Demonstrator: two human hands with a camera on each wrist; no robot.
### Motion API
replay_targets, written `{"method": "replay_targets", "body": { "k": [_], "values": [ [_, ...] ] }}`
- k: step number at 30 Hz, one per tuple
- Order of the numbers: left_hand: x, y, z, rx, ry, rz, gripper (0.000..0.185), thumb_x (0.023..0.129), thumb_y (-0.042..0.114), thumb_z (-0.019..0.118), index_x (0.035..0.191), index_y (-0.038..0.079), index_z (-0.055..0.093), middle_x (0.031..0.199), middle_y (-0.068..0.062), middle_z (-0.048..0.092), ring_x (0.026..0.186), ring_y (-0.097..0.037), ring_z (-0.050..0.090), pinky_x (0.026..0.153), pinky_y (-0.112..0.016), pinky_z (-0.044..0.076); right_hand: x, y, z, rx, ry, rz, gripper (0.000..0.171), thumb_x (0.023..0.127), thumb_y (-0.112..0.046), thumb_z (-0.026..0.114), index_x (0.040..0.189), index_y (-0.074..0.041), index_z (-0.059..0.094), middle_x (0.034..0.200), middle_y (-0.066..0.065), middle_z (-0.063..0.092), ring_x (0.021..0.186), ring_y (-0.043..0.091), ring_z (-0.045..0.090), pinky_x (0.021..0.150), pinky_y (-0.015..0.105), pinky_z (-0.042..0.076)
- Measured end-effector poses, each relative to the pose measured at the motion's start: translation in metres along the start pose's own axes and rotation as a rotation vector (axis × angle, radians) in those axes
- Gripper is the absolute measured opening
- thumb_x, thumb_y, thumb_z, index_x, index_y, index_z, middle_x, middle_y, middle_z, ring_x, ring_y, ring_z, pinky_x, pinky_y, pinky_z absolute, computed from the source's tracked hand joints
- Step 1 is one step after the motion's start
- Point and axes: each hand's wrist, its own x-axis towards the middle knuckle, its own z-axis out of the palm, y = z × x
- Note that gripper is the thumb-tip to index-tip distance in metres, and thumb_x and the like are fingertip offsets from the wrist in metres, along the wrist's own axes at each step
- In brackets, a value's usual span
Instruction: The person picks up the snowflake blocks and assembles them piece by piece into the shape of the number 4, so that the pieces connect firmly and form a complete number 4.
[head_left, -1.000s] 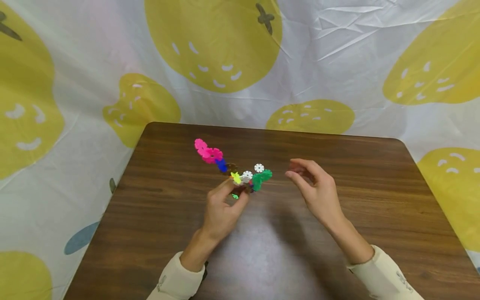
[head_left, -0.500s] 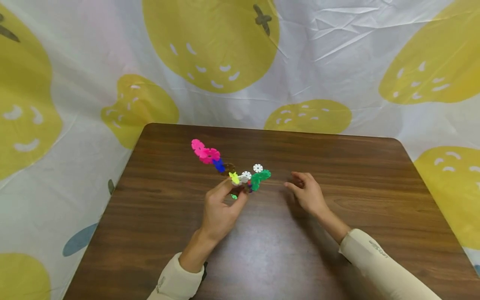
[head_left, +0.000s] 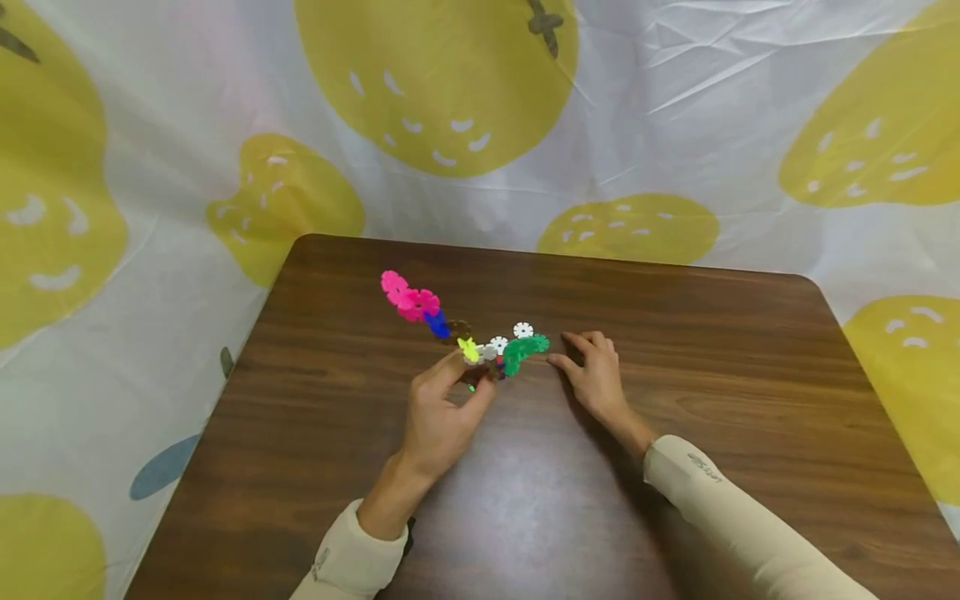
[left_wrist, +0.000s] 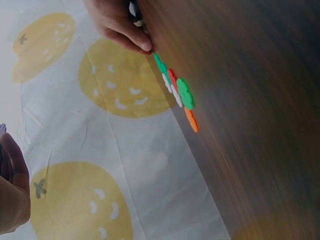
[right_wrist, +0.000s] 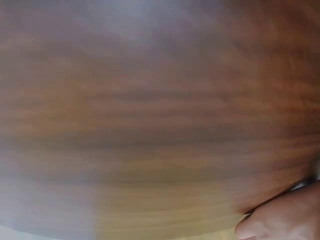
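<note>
My left hand (head_left: 442, 412) pinches a chain of interlocking plastic snowflake discs (head_left: 468, 348) between thumb and fingers. Toward the far left the chain runs to pink discs (head_left: 409, 297) and a blue disc (head_left: 436, 324); white discs (head_left: 498, 344) and green discs (head_left: 522, 352) are on its right side. The fingers hide part of it. My right hand (head_left: 596, 379), low over the table, has its thumb and fingers apart just right of the green end, with nothing seen between them. In the left wrist view, red, white, green and orange discs (left_wrist: 191, 120) show edge-on.
A brown wood-grain table (head_left: 750, 392) lies under both hands. Behind it hangs a white cloth (head_left: 450, 212) with yellow fruit prints, close to the table's far edge.
My right hand has come down and moved left toward the green discs. The left hand keeps its grip on the chain, nearly in the same place.
</note>
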Motion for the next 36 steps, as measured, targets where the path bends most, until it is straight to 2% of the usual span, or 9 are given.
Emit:
{"method": "replay_targets", "body": {
  "k": [6,12,15,18,21,23,25,31,36],
  "values": [
    [0.001,0.002,0.002,0.011,-0.011,0.005,0.018,0.082,-0.013,0.069,0.098,-0.005,0.074,0.086,-0.014,0.075,0.071,-0.024,0.071,0.067,-0.028,0.061,0.004,-0.01,0.006,0.001,-0.005,-0.032,0.048,0.09,-0.029,0.08,0.129,-0.003,0.07,0.116,0.019,0.062,0.111,0.039,0.051,0.091,0.053,0.036],
    [0.0,0.004,0.004,0.024,-0.015,-0.004,0.018,0.083,-0.012,0.07,0.098,-0.003,0.074,0.087,-0.013,0.075,0.072,-0.023,0.071,0.07,-0.024,0.06,0.006,-0.018,0.009,0.031,-0.021,-0.021,0.037,0.09,-0.023,0.079,0.121,-0.004,0.072,0.115,0.019,0.064,0.11,0.038,0.053,0.09,0.052,0.035],
    [-0.001,0.005,0.005,0.034,-0.01,-0.007,0.018,0.083,-0.012,0.07,0.097,-0.003,0.075,0.087,-0.013,0.075,0.072,-0.023,0.071,0.071,-0.024,0.06,0.005,-0.023,0.007,0.082,-0.043,0.018,0.029,0.09,-0.02,0.079,0.113,-0.004,0.069,0.107,0.017,0.069,0.107,0.036,0.056,0.093,0.05,0.036],
    [-0.002,0.005,0.005,0.044,-0.01,-0.02,0.017,0.083,-0.011,0.071,0.097,-0.002,0.075,0.087,-0.013,0.076,0.073,-0.023,0.072,0.071,-0.026,0.061,0.001,-0.029,0.003,0.173,-0.081,0.086,0.022,0.092,-0.015,0.076,0.108,-0.004,0.066,0.094,0.014,0.072,0.096,0.027,0.06,0.092,0.04,0.039],
    [-0.003,0.006,0.006,0.049,-0.018,-0.038,0.017,0.083,-0.01,0.071,0.098,-0.002,0.075,0.088,-0.013,0.076,0.074,-0.023,0.072,0.071,-0.028,0.061,-0.007,-0.037,-0.003,0.314,-0.116,0.165,0.018,0.095,-0.011,0.073,0.107,-0.001,0.063,0.084,0.012,0.07,0.076,0.015,0.059,0.078,0.026,0.044],
    [-0.003,0.007,0.006,0.05,-0.02,-0.042,0.019,0.083,-0.01,0.071,0.099,-0.001,0.076,0.089,-0.013,0.076,0.074,-0.023,0.072,0.071,-0.027,0.061,-0.013,-0.043,-0.01,0.414,-0.134,0.21,0.019,0.096,-0.009,0.071,0.108,0.002,0.062,0.078,0.008,0.069,0.067,0.011,0.058,0.066,0.022,0.045],
    [-0.004,0.007,0.007,0.049,-0.02,-0.041,0.02,0.083,-0.01,0.07,0.099,-0.001,0.076,0.088,-0.013,0.076,0.073,-0.022,0.072,0.071,-0.025,0.061,-0.021,-0.05,-0.019,0.501,-0.149,0.241,0.021,0.097,-0.009,0.069,0.111,0.003,0.06,0.076,0.005,0.069,0.065,0.011,0.061,0.061,0.02,0.046],
    [-0.005,0.007,0.008,0.041,-0.023,-0.03,0.02,0.082,-0.012,0.069,0.099,-0.002,0.076,0.089,-0.014,0.076,0.073,-0.023,0.072,0.072,-0.023,0.06,-0.04,-0.076,-0.059,0.623,-0.157,0.21,0.026,0.1,-0.014,0.068,0.117,0.003,0.059,0.079,-0.004,0.072,0.082,0.013,0.071,0.083,0.021,0.055],
    [-0.005,0.007,0.01,0.039,-0.034,-0.036,0.023,0.082,-0.012,0.07,0.101,-0.001,0.076,0.091,-0.015,0.077,0.075,-0.022,0.072,0.072,-0.022,0.06,-0.05,-0.095,-0.092,0.638,-0.135,0.141,0.024,0.1,-0.018,0.069,0.118,-0.004,0.061,0.079,-0.011,0.072,0.084,0.013,0.071,0.089,0.022,0.056]
  ]
}}
